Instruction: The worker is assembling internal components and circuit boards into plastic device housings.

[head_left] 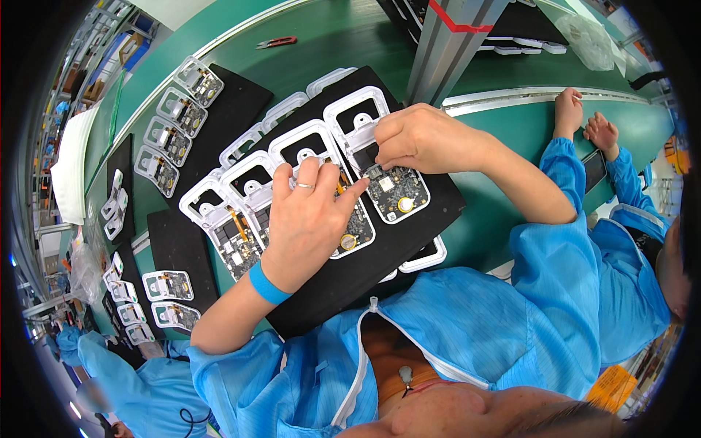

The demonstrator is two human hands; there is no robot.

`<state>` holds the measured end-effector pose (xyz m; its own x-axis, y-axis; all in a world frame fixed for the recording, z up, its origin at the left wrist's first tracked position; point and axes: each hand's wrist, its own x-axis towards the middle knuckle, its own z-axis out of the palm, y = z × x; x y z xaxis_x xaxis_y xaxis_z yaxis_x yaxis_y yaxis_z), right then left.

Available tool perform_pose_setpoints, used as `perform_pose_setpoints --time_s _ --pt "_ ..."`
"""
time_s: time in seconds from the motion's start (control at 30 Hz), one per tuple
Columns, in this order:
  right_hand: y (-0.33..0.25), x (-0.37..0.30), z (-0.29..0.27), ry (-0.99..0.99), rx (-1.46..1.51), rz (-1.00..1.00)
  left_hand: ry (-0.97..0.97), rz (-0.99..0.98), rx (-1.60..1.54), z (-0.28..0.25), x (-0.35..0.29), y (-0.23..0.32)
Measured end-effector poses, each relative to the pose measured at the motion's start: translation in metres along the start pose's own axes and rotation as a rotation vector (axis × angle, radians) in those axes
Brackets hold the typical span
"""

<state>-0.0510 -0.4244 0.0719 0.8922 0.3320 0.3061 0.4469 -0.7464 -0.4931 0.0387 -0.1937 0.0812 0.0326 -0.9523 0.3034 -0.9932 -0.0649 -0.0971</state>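
Observation:
A black foam tray lies on the green bench and carries a row of white plastic housings with circuit boards inside. My left hand rests flat over the middle housings, its index finger reaching to the edge of the rightmost housing. My right hand pinches with closed fingertips at the middle of that housing, just above its dark circuit board with a round gold part. What the fingertips grip is too small to tell. A ring sits on my left hand and a blue band on that wrist.
A second black tray with several housings lies at the upper left, more housings at the lower left. A red-handled tool lies far back. A metal post rises behind the tray. Another person's hands work at the right.

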Motion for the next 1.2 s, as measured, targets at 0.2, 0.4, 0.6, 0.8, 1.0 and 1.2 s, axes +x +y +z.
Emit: perform_pose_setpoints --time_s 0.2,0.4,0.6,0.8,1.0,1.2 --pt "0.0 0.003 -0.003 -0.041 -0.033 -0.05 0.004 -0.021 0.013 -0.002 0.0 0.002" --pt "0.0 0.002 -0.003 -0.054 -0.186 -0.161 0.001 -0.04 -0.02 -0.003 0.002 0.003" --pt "0.007 -0.004 -0.004 0.027 -0.087 -0.033 0.004 -0.014 -0.095 -0.003 -0.001 0.0" --pt "0.002 -0.009 -0.028 -0.003 -0.033 0.177 0.0 -0.023 -0.18 -0.01 0.002 0.0" --pt "-0.019 -0.017 -0.049 -0.026 -0.026 0.521 0.013 -0.018 -0.255 -0.015 0.014 -0.003" --pt "-0.015 -0.035 -0.005 0.183 0.27 0.772 0.088 -0.001 -0.335 0.003 0.04 -0.009"
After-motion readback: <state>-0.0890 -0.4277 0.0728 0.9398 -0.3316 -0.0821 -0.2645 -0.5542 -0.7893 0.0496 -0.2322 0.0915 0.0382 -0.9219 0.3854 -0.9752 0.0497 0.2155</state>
